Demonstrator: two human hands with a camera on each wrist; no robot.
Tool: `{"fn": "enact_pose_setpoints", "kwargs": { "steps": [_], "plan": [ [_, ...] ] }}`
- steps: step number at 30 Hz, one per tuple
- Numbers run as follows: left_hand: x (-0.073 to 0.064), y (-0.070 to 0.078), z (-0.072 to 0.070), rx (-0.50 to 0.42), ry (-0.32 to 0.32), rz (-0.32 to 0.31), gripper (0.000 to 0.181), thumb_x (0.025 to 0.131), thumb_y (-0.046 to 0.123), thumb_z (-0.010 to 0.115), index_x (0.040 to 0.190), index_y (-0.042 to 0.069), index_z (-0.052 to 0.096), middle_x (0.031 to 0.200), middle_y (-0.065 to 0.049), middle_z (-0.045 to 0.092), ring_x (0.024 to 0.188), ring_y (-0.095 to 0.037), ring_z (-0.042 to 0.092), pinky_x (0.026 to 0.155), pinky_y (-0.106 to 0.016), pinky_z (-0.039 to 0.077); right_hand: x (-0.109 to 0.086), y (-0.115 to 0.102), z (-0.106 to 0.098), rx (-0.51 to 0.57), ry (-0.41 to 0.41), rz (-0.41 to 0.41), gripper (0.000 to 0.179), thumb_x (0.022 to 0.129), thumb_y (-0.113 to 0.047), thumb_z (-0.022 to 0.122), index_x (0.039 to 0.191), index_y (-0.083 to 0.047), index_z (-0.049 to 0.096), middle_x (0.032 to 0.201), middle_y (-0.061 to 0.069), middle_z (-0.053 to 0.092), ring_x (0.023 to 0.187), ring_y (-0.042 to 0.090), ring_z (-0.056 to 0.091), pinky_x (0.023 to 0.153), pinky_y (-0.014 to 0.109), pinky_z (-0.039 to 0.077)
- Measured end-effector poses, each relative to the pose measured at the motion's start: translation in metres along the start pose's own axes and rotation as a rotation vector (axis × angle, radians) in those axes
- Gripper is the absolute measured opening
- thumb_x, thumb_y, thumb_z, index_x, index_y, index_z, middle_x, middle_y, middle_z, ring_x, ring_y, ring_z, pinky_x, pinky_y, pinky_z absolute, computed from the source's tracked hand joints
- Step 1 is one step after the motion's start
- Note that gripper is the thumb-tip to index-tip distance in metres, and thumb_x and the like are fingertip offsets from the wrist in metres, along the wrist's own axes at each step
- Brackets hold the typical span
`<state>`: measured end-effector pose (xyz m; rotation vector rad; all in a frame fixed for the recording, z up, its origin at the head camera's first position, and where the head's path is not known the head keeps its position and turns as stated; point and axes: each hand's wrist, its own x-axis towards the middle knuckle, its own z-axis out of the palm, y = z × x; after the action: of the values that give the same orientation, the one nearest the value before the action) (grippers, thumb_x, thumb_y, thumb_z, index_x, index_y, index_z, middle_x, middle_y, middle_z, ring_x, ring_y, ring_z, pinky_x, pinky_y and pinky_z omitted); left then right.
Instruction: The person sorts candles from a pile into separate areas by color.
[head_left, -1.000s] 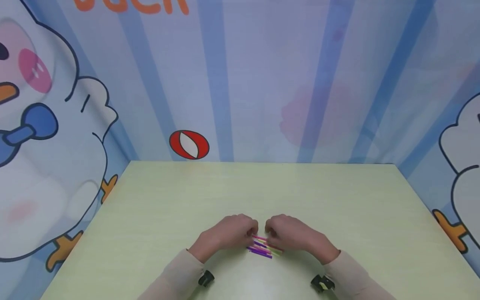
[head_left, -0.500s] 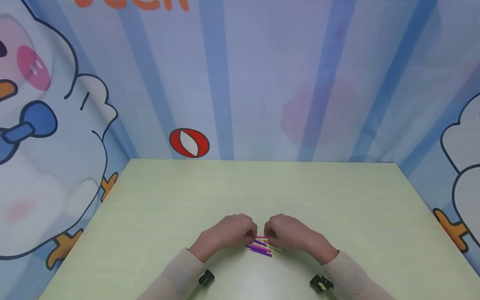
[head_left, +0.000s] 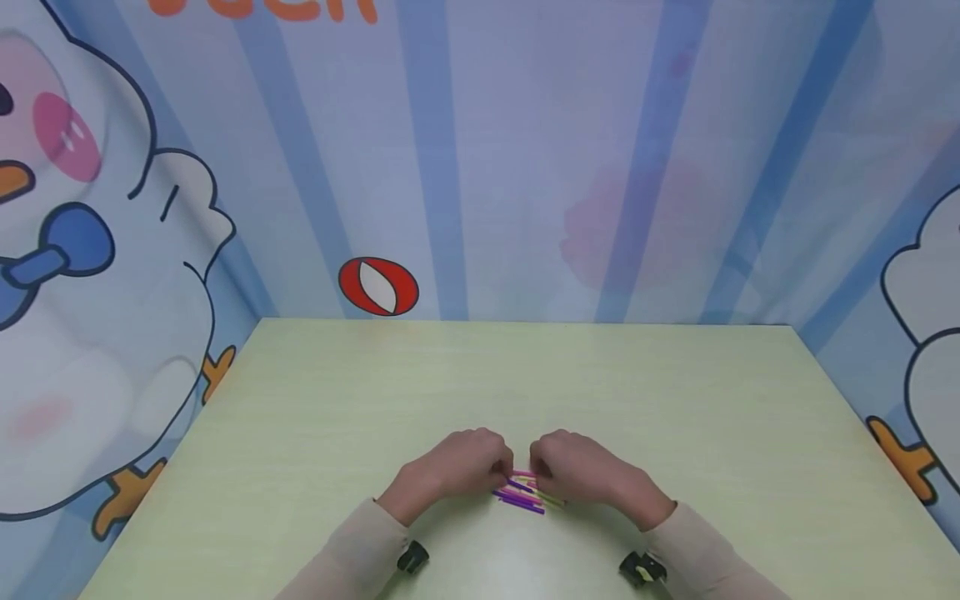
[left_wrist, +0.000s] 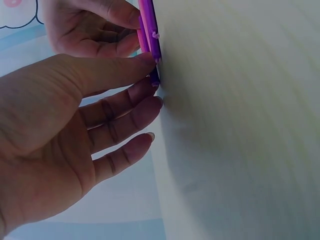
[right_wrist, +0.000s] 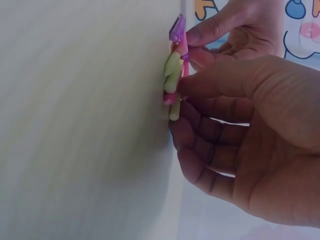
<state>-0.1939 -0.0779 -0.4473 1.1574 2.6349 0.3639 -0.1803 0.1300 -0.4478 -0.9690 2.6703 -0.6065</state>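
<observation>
A small bundle of thin coloured sticks (head_left: 522, 502) in purple, pink and yellow-green lies on the table between the hands. At its left end, my left hand (head_left: 471, 461) pinches stick ends between thumb and forefinger; a dark purple stick end (left_wrist: 154, 78) shows between those fingertips in the left wrist view. From the other side my right hand (head_left: 581, 468) holds the bundle's right end with thumb and fingertips. The right wrist view shows uneven yellow-green ends (right_wrist: 172, 82) and a purple end (right_wrist: 178, 29) beside that thumb. The fingers hide part of the bundle.
The pale yellow-green table (head_left: 360, 392) stretches out behind and beside both hands. A printed cloth backdrop (head_left: 510, 167) with blue stripes and cartoon ducks rises at its back and sides. Black wrist devices (head_left: 412, 557) sit below the sleeves.
Over the last second the far pink stick has turned slightly more crosswise, and a reddish stick near the right fingers has become hidden. Both hands stay nearly in place.
</observation>
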Motion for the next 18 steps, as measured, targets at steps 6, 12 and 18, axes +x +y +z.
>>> {"fn": "enact_pose_setpoints", "kwargs": {
  "steps": [6, 12, 18],
  "plan": [
    [-0.0006, -0.0016, 0.0001, -0.018, -0.006, -0.018, 0.004, 0.09, 0.012, 0.074, 0.09, 0.015, 0.078, 0.081, 0.011, 0.065, 0.074, -0.001, 0.055, 0.071, -0.018, 0.048, 0.0007, 0.0009, -0.0022, 0.032, -0.007, 0.016, 0.016, 0.088, -0.006, 0.069, 0.076, -0.015, 0.064, 0.063, -0.009, 0.053, 0.053, 0.005, 0.047, 0.052, 0.024, 0.042],
    [-0.0019, -0.0021, 0.0005, -0.019, -0.004, -0.016, 0.005, 0.09, 0.012, 0.074, 0.09, 0.015, 0.078, 0.081, 0.011, 0.065, 0.074, -0.002, 0.054, 0.071, -0.018, 0.048, 0.0017, 0.0028, -0.0034, 0.072, -0.006, 0.036, 0.015, 0.089, -0.003, 0.066, 0.078, -0.012, 0.067, 0.06, -0.009, 0.054, 0.051, 0.006, 0.051, 0.053, 0.025, 0.045],
    [-0.0025, -0.0021, 0.0003, 0.0, 0.008, 0.0, 0.005, 0.089, 0.011, 0.074, 0.088, 0.015, 0.077, 0.079, 0.012, 0.063, 0.072, -0.002, 0.053, 0.07, -0.018, 0.048, 0.0036, 0.0069, -0.0067, 0.034, 0.05, 0.028, 0.011, 0.089, -0.002, 0.066, 0.082, -0.009, 0.071, 0.07, -0.007, 0.061, 0.06, 0.007, 0.053, 0.06, 0.026, 0.049]
  ]
}}
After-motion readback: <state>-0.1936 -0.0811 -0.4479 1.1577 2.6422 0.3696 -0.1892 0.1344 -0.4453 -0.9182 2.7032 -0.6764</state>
